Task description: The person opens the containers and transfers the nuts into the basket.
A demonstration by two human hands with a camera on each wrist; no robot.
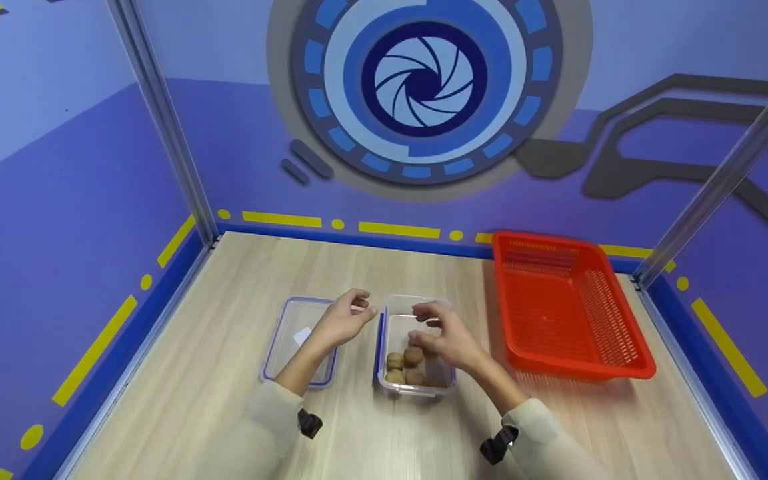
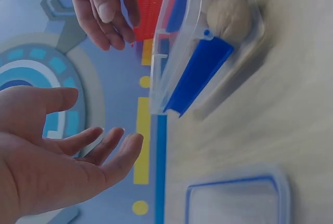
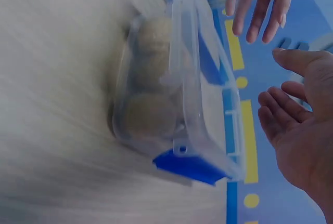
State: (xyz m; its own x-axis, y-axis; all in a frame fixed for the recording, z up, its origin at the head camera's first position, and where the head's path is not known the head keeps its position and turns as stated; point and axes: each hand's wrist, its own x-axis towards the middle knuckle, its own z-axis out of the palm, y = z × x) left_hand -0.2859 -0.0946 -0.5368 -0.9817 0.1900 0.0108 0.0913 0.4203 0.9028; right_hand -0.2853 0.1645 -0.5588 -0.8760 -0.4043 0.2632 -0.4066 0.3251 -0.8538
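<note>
Clear container (image 1: 397, 333), upright and uncovered on the tabletop (image 1: 371, 427), between the red basket (image 1: 544, 320) at right and a flat-lying lid (image 1: 291, 353) at left. By judgement, the container is light, stiff and slippery; opposite walls just below the rim offer the surest hold, since the blue flap (image 2: 200, 76) is likely hinged and may give. Walnuts (image 1: 413, 355) gather inside at its near end, so that end probably hangs heavier in a lift; each is presumably light, hard-shelled and apt to roll, best pinched across its widest part. Left hand (image 1: 341, 323): fingers parted and empty, above the lid's edge nearest the container. Right hand (image 1: 452, 341): fingers likewise parted and empty, over the container. Room: printed panels (image 1: 237, 147) bound the tabletop at the back and both sides; bare surface extends behind and in front of the container. Rightward, the basket's raised rim stands near, leaving a narrow strip; leftward, the lid's low edge offers the easier passage.
</note>
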